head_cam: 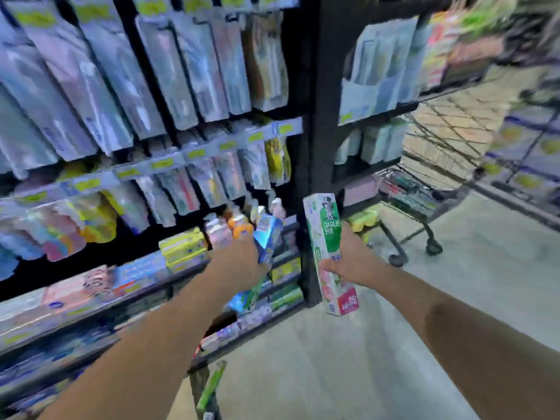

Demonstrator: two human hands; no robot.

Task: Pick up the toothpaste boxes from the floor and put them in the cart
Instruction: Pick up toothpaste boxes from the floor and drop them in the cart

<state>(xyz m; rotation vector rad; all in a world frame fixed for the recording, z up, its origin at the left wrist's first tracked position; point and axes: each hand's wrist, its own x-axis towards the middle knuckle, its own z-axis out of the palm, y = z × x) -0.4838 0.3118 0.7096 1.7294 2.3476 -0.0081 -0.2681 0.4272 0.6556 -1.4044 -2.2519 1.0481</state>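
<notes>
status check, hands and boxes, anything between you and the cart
Left hand grips blue box. Right hand grips green box. Cart ahead right, floor between bare.

You cannot read the hanging clear-plastic toothbrush packs; motion blur smears them. The black wire shopping cart is blurred too, its contents indistinct. Your left hand covers the middle of the blue cardboard boxes, so their count stays uncertain.

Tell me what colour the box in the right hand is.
Mostly white and green, with a pink-red bottom end, seen in the head view: toothpaste box in the right hand.
</notes>
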